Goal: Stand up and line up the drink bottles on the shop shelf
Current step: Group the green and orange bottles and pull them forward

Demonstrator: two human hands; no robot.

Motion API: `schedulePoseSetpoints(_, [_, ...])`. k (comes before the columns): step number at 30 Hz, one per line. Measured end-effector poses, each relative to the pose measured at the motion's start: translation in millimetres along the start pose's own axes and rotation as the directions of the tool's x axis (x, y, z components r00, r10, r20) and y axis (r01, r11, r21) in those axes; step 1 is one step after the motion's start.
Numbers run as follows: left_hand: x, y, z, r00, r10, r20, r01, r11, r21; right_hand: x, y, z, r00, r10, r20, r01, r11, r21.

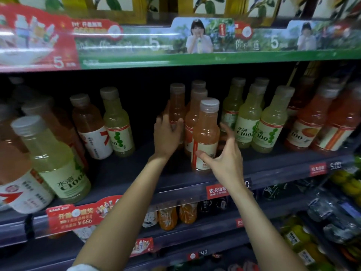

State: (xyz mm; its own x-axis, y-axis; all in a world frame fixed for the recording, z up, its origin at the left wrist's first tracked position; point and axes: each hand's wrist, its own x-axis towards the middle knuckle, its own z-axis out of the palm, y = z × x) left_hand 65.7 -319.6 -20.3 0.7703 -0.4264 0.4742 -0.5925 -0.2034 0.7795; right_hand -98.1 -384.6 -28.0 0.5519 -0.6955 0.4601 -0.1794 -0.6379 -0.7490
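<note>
1. Shelf (pixel 121 173): a dark shop shelf bearing upright drink bottles, with price tags along its front edge.
2. Far left: a pale green bottle (pixel 52 161) stands at the front edge, beside a pink bottle with a white and red label (pixel 19 184).
3. Left of centre: a peach bottle (pixel 90 127) and a green bottle (pixel 118 122) stand side by side, further back on the shelf.
4. Left hand (pixel 168 133): fingers curled round a peach rear bottle (pixel 176 106), which stands upright deep on the shelf.
5. Centre: a peach front bottle (pixel 206 135) stands upright nearer the edge, just in front of two more peach bottles.
6. Right hand (pixel 224 159): fingers spread and relaxed, thumb touching the front bottle's label; the hand does not close round it.
7. Right: three green C100 bottles (pixel 267 126) stand close together, followed by orange-red bottles (pixel 310 122) at the far right.
</note>
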Motion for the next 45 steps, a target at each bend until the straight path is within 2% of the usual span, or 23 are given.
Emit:
schedulePoseSetpoints(5, [-14,7,-8,0.996,-0.003,0.09,0.021,0.98,-0.2,6,0,15,0.998,0.029,-0.047,-0.031,0.999,-0.027])
schedulePoseSetpoints(7, [-20,6,-21,0.998,0.007,0.064,0.006,0.979,-0.204,5,1,19,0.998,0.01,-0.064,-0.012,1.0,-0.029])
schedulePoseSetpoints(10, [-37,-3,-56,0.982,0.147,-0.116,-0.155,0.985,-0.069,-10,-4,24,0.963,-0.157,-0.219,0.131,0.983,-0.127])
schedulePoseSetpoints(11, [-45,-7,-72,0.957,0.22,-0.189,-0.224,0.975,-0.001,-18,-10,28,0.929,-0.251,-0.273,0.213,0.963,-0.162])
schedulePoseSetpoints(13, [-61,-14,-103,0.867,0.391,-0.309,-0.334,0.916,0.222,-34,-24,41,0.868,-0.404,-0.29,0.374,0.915,-0.154])
schedulePoseSetpoints(15, [-76,-22,-129,0.777,0.528,-0.342,-0.36,0.819,0.447,-43,-46,62,0.881,-0.419,-0.217,0.428,0.904,-0.01])
schedulePoseSetpoints(16, [-81,-26,-139,0.762,0.554,-0.335,-0.347,0.786,0.512,-43,-57,72,0.903,-0.398,-0.164,0.413,0.908,0.074])
schedulePoseSetpoints(20, [-88,-34,-167,0.828,0.486,-0.281,-0.265,0.78,0.567,-14,-93,120,0.925,-0.371,0.086,0.344,0.911,0.226])
schedulePoseSetpoints(23, [-94,-39,-183,0.757,0.534,-0.376,-0.19,0.731,0.655,26,-112,159,0.936,-0.245,0.252,0.175,0.947,0.269])
schedulePoseSetpoints(25, [-100,-42,-194,0.733,0.49,-0.471,-0.126,0.779,0.614,45,-116,181,0.934,-0.218,0.284,0.131,0.946,0.296])
schedulePoseSetpoints(28, [-107,-52,-209,0.797,0.365,-0.482,-0.024,0.816,0.578,54,-116,203,0.926,-0.186,0.33,0.066,0.937,0.343])
schedulePoseSetpoints(30, [-109,-55,-213,0.839,0.316,-0.442,0.005,0.81,0.587,49,-113,208,0.941,-0.178,0.289,0.075,0.938,0.337])
schedulePoseSetpoints(32, [-109,-56,-210,0.868,0.279,-0.411,0.023,0.804,0.594,38,-109,201,0.951,-0.18,0.253,0.08,0.93,0.359])
schedulePoseSetpoints(36, [-104,-58,-202,0.899,0.232,-0.371,0.06,0.775,0.629,9,-103,171,0.933,-0.227,0.28,0.09,0.899,0.428])
schedulePoseSetpoints(38, [-102,-56,-200,0.903,0.252,-0.347,0.003,0.804,0.594,-5,-99,154,0.934,-0.244,0.262,0.094,0.872,0.48])
schedulePoseSetpoints(41, [-107,-46,-190,0.917,0.296,-0.268,-0.108,0.829,0.548,-24,-89,132,0.957,-0.258,0.129,0.156,0.84,0.52])
schedulePoseSetpoints(45, [-118,-40,-174,0.875,0.438,-0.207,-0.28,0.806,0.522,-50,-79,99,0.983,-0.18,-0.034,0.169,0.815,0.554])
